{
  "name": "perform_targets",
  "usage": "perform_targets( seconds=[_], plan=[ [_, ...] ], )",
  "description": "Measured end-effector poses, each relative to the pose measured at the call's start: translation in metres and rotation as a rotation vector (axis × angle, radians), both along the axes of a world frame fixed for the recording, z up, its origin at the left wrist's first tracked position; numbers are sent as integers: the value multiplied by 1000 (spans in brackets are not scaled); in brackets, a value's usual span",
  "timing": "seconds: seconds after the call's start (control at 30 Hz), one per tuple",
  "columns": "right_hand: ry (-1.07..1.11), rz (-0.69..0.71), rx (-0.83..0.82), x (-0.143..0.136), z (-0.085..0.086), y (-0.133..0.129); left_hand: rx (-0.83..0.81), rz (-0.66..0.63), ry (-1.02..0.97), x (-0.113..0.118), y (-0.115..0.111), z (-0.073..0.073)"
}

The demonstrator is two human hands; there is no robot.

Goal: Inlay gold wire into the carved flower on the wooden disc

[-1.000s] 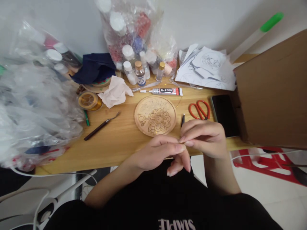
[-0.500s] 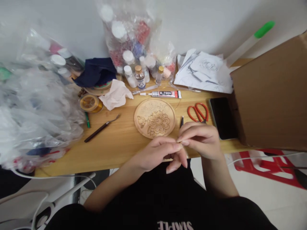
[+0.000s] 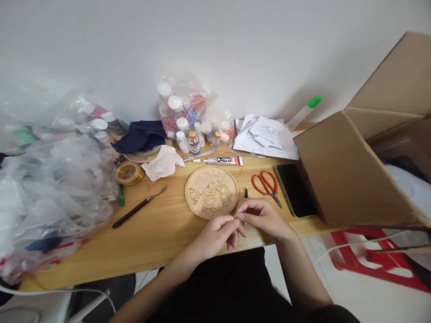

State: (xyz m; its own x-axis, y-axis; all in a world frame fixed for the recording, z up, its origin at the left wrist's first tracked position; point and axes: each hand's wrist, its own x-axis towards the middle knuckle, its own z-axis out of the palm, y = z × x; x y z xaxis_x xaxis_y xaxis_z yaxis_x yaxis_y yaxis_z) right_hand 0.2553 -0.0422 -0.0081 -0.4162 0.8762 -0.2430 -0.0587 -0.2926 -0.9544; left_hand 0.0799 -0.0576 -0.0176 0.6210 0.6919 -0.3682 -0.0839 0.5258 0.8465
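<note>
Pinching a tiny, unclear thing (image 3: pixel 236 216) between fingertips of left hand (image 3: pixel 217 234) and right hand (image 3: pixel 261 217), near the wooden plate (image 3: pixel 191 202).

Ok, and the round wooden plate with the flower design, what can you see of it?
The round, pale wooden plate has a raised rim. One large flower and a smaller motif to its left show gold-coloured outlines; fainter lines mark the far part. It lies flat, design up, on the light wooden table, nearer the person than the B-7000 tube. The left hand overlaps its near edge in view; contact can't be told.
</note>
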Motion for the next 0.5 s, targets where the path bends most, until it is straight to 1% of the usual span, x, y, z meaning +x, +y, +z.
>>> perform_targets(
  seconds=[0.1, 0.2, 0.27, 0.33, 0.4, 0.5],
  plan=[
    [-69, 50, -22, 5, 5, -1, 6, 4, 22, 0, -4, -1],
    [-231, 31, 22, 13, 9, 4, 25, -10, 60, -2, -7, -1],
    [-399, -21, 113, 19, 9, 10, 38, -22, 94, -5, -10, 0],
    [-578, -43, 256, 23, 6, 17, 45, -23, 123, -8, -13, 1],
    [-656, -25, 322, 24, 1, 23, 49, -18, 140, -12, -18, 3],
    [-693, 28, 364, 22, -7, 25, 73, -10, 162, -18, -26, 6]
  ],
)
